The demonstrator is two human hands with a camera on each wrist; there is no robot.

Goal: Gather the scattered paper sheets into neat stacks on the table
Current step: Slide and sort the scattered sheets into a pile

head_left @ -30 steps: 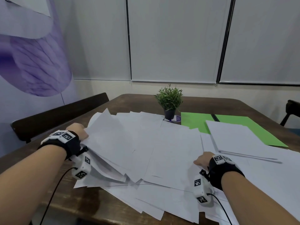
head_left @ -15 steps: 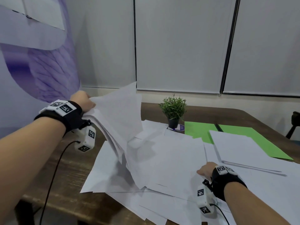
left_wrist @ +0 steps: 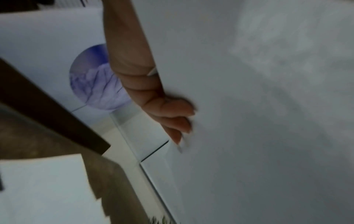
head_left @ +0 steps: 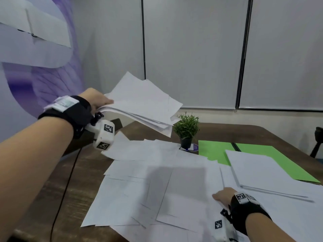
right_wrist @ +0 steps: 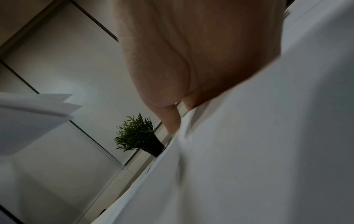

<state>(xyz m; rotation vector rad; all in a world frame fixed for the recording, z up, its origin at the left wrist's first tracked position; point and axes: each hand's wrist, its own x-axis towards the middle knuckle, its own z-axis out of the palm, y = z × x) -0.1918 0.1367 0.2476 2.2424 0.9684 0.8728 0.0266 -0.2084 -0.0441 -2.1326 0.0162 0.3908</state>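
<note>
My left hand [head_left: 97, 100] grips a thick bundle of white sheets [head_left: 143, 105] by its near edge and holds it in the air over the table's left side. In the left wrist view its fingers [left_wrist: 172, 115] curl under the bundle [left_wrist: 268, 106]. More white sheets [head_left: 148, 189] lie scattered and overlapping on the brown table [head_left: 70, 189]. My right hand [head_left: 222, 194] sits low on those sheets at the front right. Its thumb [right_wrist: 172, 121] lies against a raised sheet edge [right_wrist: 229, 136], which hides the curled fingers.
A small potted plant [head_left: 186, 130] stands at mid-table, just under the lifted bundle's far corner. Green folders [head_left: 215, 151] lie to its right, with a neat white stack [head_left: 262, 172] on them. Dark chairs stand at the left [head_left: 117, 123] and far right [head_left: 317, 142].
My left hand has lifted the bundle of sheets off the table, up and clear of the pile. The right hand has stayed in place on the sheets.
</note>
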